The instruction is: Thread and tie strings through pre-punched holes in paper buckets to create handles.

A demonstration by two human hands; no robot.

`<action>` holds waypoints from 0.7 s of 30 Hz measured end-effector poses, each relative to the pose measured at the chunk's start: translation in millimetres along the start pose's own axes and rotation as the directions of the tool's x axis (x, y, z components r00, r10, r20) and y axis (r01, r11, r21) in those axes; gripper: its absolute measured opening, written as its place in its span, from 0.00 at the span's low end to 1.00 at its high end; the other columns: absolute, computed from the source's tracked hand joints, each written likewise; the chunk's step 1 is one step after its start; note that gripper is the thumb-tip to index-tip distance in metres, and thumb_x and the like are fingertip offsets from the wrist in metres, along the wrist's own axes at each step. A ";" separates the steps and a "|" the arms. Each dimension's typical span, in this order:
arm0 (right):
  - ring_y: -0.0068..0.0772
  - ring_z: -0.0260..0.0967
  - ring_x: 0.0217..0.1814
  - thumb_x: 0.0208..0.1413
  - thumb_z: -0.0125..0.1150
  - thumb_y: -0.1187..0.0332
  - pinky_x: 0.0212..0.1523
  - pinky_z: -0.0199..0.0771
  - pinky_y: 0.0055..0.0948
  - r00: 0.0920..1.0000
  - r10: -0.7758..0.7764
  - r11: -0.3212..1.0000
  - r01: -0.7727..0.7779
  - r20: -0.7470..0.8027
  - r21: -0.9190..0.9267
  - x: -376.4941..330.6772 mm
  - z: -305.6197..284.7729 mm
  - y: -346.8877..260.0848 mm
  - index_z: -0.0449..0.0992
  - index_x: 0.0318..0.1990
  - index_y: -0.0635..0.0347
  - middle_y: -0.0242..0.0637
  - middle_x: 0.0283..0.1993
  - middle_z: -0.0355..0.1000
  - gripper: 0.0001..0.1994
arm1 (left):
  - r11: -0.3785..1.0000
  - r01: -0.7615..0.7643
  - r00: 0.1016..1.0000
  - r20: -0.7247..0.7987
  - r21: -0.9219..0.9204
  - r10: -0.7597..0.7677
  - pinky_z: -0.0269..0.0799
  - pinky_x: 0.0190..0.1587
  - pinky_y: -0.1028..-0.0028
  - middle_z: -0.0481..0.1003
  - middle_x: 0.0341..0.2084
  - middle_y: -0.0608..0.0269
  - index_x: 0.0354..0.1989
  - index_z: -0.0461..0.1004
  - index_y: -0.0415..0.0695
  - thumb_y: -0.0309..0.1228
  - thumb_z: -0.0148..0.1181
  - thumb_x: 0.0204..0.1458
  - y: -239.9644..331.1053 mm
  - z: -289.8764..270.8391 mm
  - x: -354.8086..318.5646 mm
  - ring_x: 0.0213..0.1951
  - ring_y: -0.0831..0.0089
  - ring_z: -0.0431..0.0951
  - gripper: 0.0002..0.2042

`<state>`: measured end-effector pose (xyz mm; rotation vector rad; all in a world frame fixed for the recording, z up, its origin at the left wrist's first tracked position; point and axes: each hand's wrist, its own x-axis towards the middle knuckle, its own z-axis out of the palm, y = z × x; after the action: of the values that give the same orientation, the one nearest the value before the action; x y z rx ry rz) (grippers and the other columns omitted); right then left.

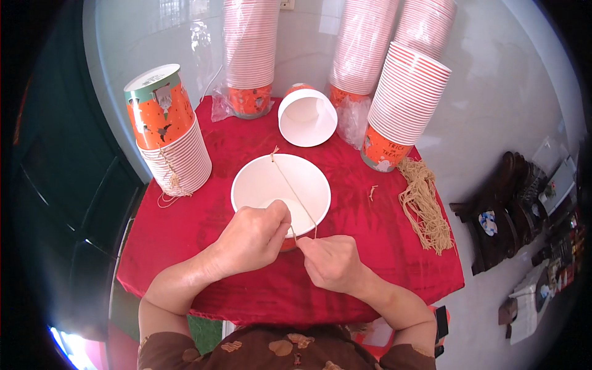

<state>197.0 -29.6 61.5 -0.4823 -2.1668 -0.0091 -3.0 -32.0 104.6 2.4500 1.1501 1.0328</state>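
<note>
A white-lined paper bucket (246, 182) stands upright in the middle of the red-covered table, its mouth facing me. Tan string (290, 185) runs from a knot at the far rim across the opening to the near rim. My left hand (256, 237) is closed in front of the near rim, pinching the string. Just to its right, my right hand (333, 262) is also closed, with a short length of string stretched between the two hands. The fingertips partly hide the near rim and the string's end.
Upside-down nested buckets (161, 117) stand at the left. Another bucket (308, 117) lies on its side behind. Tall bucket stacks (250, 55), some in clear plastic, line the back, with one stack (407, 98) at the right. A tan string bundle (425, 206) lies along the right edge.
</note>
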 end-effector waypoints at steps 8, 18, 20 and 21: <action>0.37 0.67 0.16 0.43 0.60 0.83 0.17 0.66 0.33 0.996 0.032 0.999 -0.029 -0.086 0.034 -8.0 9.0 3.5 0.74 0.36 0.67 0.38 0.21 0.68 0.10 | 0.993 0.100 0.993 0.069 -0.063 -0.096 0.76 0.28 0.71 0.77 0.21 0.54 0.33 0.71 0.36 0.21 0.60 0.52 -3.7 -6.8 2.0 0.26 0.64 0.81 0.04; 0.35 0.68 0.18 0.44 0.64 0.79 0.18 0.66 0.33 0.996 0.045 0.992 -0.054 -0.082 -0.110 5.3 -11.3 8.7 0.74 0.34 0.62 0.36 0.20 0.65 0.08 | 0.965 0.187 0.980 0.106 -0.184 -0.170 0.74 0.27 0.68 0.76 0.19 0.52 0.29 0.72 0.36 0.24 0.59 0.53 -4.7 -18.3 5.7 0.24 0.62 0.80 0.04; 0.36 0.66 0.17 0.42 0.65 0.81 0.17 0.62 0.33 0.995 0.004 0.995 -0.014 -0.101 -0.103 13.0 -15.5 11.9 0.74 0.34 0.63 0.36 0.20 0.66 0.10 | 0.950 0.200 0.977 0.122 -0.240 -0.175 0.74 0.28 0.68 0.76 0.19 0.53 0.30 0.73 0.36 0.24 0.58 0.53 -3.5 -21.0 5.0 0.24 0.64 0.80 0.04; 0.36 0.66 0.17 0.42 0.65 0.81 0.17 0.62 0.33 0.995 -0.002 0.995 -0.008 -0.100 -0.102 17.8 -18.6 14.0 0.74 0.34 0.63 0.36 0.20 0.66 0.10 | 0.948 0.201 0.977 0.126 -0.249 -0.174 0.74 0.29 0.69 0.76 0.19 0.53 0.30 0.73 0.36 0.24 0.58 0.53 -4.4 -20.5 4.9 0.24 0.65 0.80 0.04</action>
<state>206.8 -14.0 84.2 -0.5321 -2.0747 -0.1401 -17.5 -27.0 119.7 2.1192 1.1113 0.9246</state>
